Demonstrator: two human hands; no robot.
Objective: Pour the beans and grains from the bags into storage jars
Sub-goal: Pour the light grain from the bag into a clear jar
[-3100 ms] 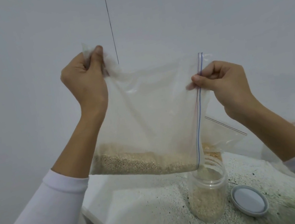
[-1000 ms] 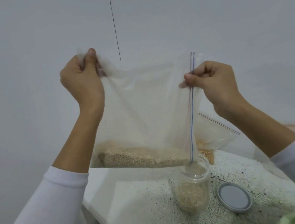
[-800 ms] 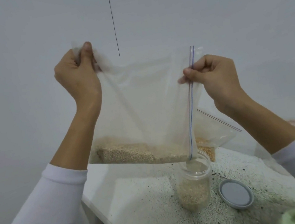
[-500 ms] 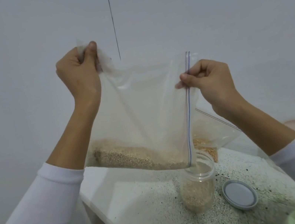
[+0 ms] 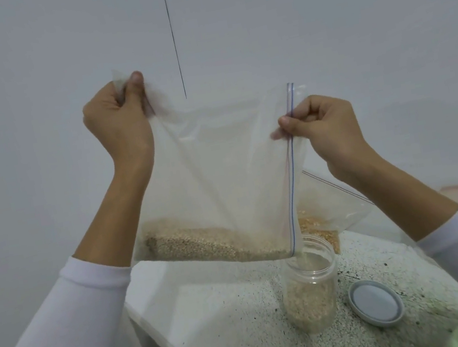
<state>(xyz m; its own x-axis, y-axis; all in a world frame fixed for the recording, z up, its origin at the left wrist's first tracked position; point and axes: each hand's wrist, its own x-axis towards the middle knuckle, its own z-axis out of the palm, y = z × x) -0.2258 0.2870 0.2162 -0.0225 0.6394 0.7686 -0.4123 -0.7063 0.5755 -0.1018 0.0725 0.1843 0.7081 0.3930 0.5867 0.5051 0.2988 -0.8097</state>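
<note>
Head view, hands [image 5: 117, 122] grip unlabelled bag [image 5: 222, 174]

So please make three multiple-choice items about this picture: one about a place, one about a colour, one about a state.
1. Where does the lid lie?
A. on the jar
B. on the table, right of the jar
C. in the bag

2. Which colours has the zip strip of the held bag?
A. green
B. blue and red
C. black

3. How full is the jar?
A. empty
B. full to the brim
C. partly filled

Answers: 1 B, it rests on the speckled table; 2 B, both lines show; 3 C, grains fill only the lower part.
</note>
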